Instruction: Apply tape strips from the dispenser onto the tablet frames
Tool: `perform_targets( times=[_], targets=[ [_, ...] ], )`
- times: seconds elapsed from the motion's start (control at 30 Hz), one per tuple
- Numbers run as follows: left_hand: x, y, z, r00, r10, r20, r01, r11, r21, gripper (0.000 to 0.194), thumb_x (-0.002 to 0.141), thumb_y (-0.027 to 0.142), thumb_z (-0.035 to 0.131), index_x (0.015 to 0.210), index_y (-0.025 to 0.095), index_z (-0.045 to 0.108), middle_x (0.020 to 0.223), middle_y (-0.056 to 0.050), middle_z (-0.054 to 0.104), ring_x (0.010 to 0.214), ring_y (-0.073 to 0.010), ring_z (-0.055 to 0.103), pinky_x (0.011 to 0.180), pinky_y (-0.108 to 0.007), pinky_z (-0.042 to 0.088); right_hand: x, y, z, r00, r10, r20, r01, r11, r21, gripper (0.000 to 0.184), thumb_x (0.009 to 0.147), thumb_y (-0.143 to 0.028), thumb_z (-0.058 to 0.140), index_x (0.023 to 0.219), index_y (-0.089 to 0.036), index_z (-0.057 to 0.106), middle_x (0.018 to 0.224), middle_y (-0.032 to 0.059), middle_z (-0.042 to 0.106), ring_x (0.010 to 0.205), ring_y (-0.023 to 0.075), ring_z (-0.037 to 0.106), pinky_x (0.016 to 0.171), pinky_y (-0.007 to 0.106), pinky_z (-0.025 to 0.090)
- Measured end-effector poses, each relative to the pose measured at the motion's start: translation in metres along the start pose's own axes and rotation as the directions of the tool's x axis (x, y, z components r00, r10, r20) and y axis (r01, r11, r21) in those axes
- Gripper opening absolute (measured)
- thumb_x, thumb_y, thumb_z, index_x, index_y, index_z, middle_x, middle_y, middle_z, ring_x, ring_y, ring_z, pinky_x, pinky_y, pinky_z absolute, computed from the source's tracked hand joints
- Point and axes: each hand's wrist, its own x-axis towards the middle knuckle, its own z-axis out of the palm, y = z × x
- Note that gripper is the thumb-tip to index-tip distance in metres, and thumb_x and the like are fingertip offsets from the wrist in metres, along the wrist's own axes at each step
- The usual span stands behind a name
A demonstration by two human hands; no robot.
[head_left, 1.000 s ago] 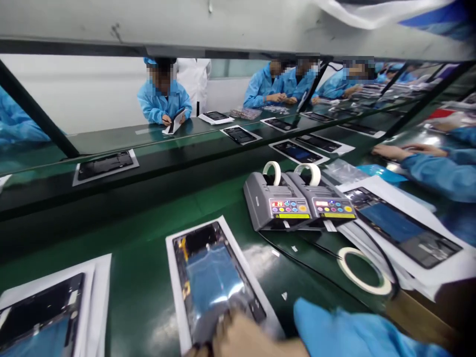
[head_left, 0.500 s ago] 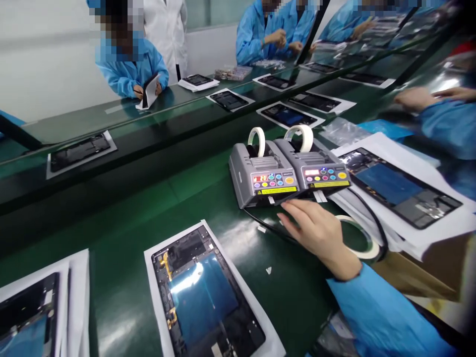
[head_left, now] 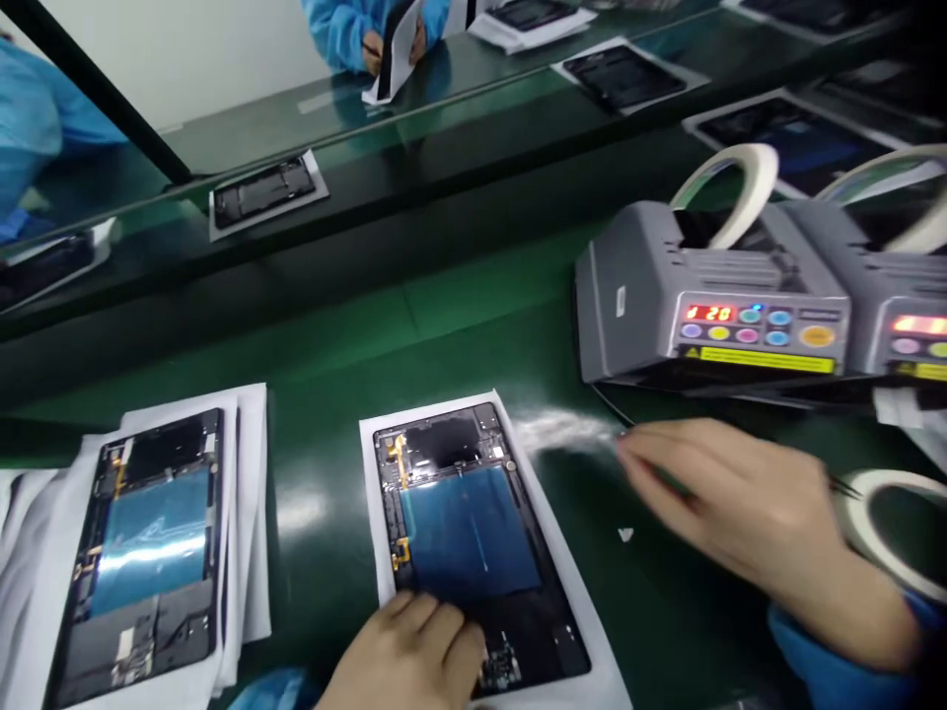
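Observation:
An opened tablet (head_left: 473, 523) lies on white paper in front of me, its blue-filmed battery and circuit parts facing up. Over its lower left edge rests my left hand (head_left: 414, 646), fingers curled and closed, their tips hidden from view. My right hand (head_left: 747, 513) hovers between the tablet and the grey tape dispenser (head_left: 710, 286), thumb and fingers pressed together. Whatever is in that pinch, if anything, is too small to make out. A second dispenser (head_left: 899, 286) stands beside the first, each carrying a roll of white tape.
Another opened tablet (head_left: 152, 552) lies on stacked white sheets at left. A loose tape roll (head_left: 899, 537) sits near my right wrist, and a small white scrap (head_left: 625, 534) lies on the green table. Along the raised line lie more tablets (head_left: 262, 192); a co-worker's hands (head_left: 392, 49) hold one.
My right hand has drawn back from the dispensers toward the tablet, fingers now pressed together. My left hand has come into view at the tablet's lower edge. The view has turned left.

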Motion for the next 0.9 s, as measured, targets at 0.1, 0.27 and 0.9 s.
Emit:
perform_targets(
  times=[0.1,0.27,0.9],
  targets=[
    [0.046,-0.011,-0.016,0.986,-0.167,0.017,0.167,0.986,0.006,0.016,0.09,0.032,0.053,0.084,0.018,0.059,0.075,-0.003,0.061,0.07,-0.0203,0.06,0.062,-0.032,0.051,0.018,-0.023,0.026,0.986,-0.129,0.104,0.105,0.971,0.213,0.012,0.091,-0.02,0.052,0.096,-0.017,0.062,0.087,0.0014,0.068,0.077,0.0116,0.063,0.066,0.024,0.047],
    [0.097,-0.034,-0.005,0.958,-0.281,-0.058,0.284,0.957,0.052,0.013,0.09,0.023,0.052,0.082,0.015,0.059,0.077,-0.005,0.06,0.071,-0.0219,0.06,0.062,-0.035,0.053,0.022,-0.026,0.066,0.974,-0.171,0.148,0.125,0.952,0.278,0.022,0.094,-0.023,0.045,0.101,-0.016,0.064,0.092,0.0045,0.068,0.079,0.0143,0.062,0.067,0.027,0.049],
    [0.115,-0.027,0.022,0.925,-0.333,-0.183,0.367,0.909,0.199,0.009,0.083,0.008,0.058,0.078,0.015,0.058,0.074,-0.004,0.058,0.066,-0.0218,0.058,0.054,-0.032,0.05,0.015,-0.013,0.073,0.973,-0.137,0.187,0.035,0.883,0.468,0.024,0.093,-0.024,0.046,0.104,-0.014,0.064,0.097,0.0074,0.066,0.085,0.0191,0.06,0.072,0.033,0.051]
  ],
)
